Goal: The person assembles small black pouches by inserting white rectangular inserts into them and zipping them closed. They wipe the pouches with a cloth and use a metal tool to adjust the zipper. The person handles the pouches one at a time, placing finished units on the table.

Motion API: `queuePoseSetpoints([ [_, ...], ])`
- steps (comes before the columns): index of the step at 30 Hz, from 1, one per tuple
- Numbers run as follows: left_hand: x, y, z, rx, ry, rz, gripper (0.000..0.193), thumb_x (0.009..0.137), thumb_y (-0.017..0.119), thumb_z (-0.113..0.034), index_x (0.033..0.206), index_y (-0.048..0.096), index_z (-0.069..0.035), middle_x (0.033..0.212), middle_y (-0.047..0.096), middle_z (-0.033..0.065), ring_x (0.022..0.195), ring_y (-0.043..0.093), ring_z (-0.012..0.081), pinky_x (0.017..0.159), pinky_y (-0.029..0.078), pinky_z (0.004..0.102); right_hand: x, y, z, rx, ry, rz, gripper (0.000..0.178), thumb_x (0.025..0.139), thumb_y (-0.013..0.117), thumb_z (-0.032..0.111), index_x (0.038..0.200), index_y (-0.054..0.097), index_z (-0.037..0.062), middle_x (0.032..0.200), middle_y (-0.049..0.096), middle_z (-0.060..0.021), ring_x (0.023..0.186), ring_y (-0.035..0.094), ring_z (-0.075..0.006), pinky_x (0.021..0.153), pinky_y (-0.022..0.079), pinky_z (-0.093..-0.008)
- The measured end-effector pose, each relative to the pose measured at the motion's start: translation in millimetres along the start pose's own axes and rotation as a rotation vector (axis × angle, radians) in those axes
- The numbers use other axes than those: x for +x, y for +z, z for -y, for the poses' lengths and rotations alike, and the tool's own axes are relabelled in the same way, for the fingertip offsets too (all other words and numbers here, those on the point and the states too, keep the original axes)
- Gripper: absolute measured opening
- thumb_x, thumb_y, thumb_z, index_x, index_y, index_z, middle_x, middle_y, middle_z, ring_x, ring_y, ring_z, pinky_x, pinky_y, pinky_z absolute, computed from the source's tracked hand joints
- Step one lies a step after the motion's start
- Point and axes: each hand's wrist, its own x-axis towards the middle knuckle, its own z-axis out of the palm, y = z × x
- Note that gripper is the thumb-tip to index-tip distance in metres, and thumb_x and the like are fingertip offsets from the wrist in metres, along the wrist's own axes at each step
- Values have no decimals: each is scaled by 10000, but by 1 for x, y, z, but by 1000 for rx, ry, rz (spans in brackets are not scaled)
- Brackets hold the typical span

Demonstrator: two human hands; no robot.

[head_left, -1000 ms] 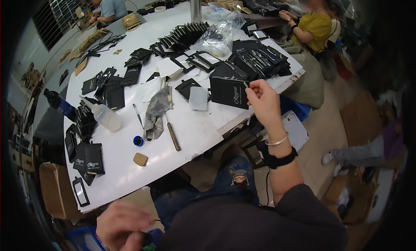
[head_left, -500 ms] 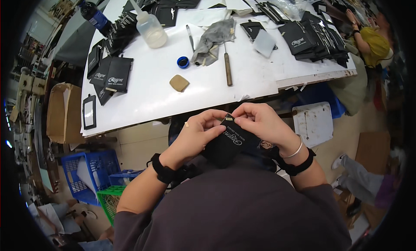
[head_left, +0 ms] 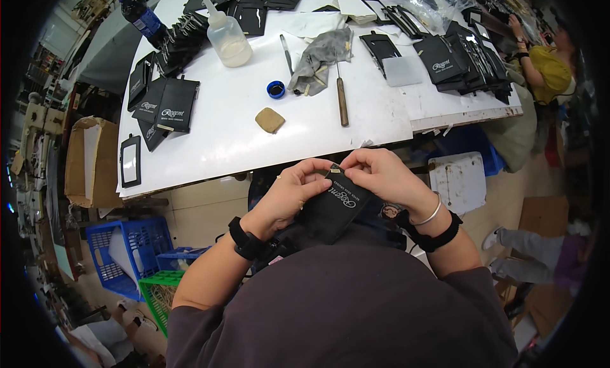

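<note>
A flat black card holder with pale printed lettering hangs in front of my body, just off the table's near edge. My left hand pinches its upper left edge between thumb and fingers. At the top corner, my right hand is closed with thumb and forefinger on the holder. A small pale strip shows at that corner, between the fingertips of both hands. What exactly the fingertips press there is partly hidden.
On the white table lie a tan pad, a blue cap, a wooden-handled tool and a grey cloth. A squeeze bottle stands behind. Black holders lie left, more right. Blue crate below left.
Both hands keep their pinch on the card holder, which is tilted slightly differently. The pale square sheet at the table's right has turned and shifted off the black holder under it. The view moved slightly.
</note>
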Motion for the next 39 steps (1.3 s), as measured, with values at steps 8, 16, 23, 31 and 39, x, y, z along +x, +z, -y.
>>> queuePoseSetpoints([
  [8,-5,-6,-14,-233,182,128,321,928,460,-241,1143,511,-8,826,535,8,711,485,92,668,417,200,-2,-30,8,225,-113,-371,189,883,515,154,958,615,11,742,624,-17,538,449,-26,515,401,-187],
  [16,21,-29,10,-1011,129,733,336,911,365,-177,1107,505,57,677,414,62,583,372,128,476,362,213,8,-83,-49,150,-202,-824,145,885,490,82,971,587,15,717,577,-11,601,501,-36,527,407,-168],
  [23,16,-35,20,-1101,121,719,314,907,372,-162,1077,511,62,697,419,66,595,382,131,486,370,214,-83,-25,-248,-571,315,-901,454,840,570,246,1205,456,3,1185,498,-225,1119,464,-353,938,369,-422],
  [31,18,-23,14,-772,4,471,250,892,410,-228,970,480,-1,731,403,44,633,382,132,505,374,225,-84,9,-289,-171,617,-594,768,750,607,495,1269,399,-32,1240,464,-257,1170,443,-365,990,343,-382],
  [39,18,11,6,-32,-163,-10,235,904,493,-323,952,504,-92,753,456,14,674,416,127,618,377,259,-190,-92,-310,759,543,-989,436,836,569,371,1170,517,95,1052,610,-70,919,592,-168,761,470,-307],
])
